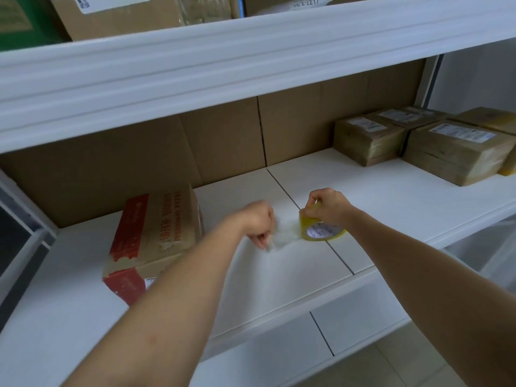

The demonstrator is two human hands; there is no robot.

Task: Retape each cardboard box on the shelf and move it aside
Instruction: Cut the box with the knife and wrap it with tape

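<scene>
A cardboard box with red printed bands [152, 241] lies on the white shelf [391, 196] at the left, its top edge torn. My right hand [326, 206] grips a roll of yellowish clear tape [321, 230] just above the shelf. My left hand [258, 223] is beside the box's right end and pinches the free end of the clear tape strip [282, 236], which stretches from the roll to my fingers.
Several taped brown boxes with white labels [452, 146] stand at the shelf's right end. Brown cardboard panels [223, 141] line the back. An upper shelf beam [223, 65] overhangs, with boxes [117, 18] on top. A lower shelf [349, 325] shows below.
</scene>
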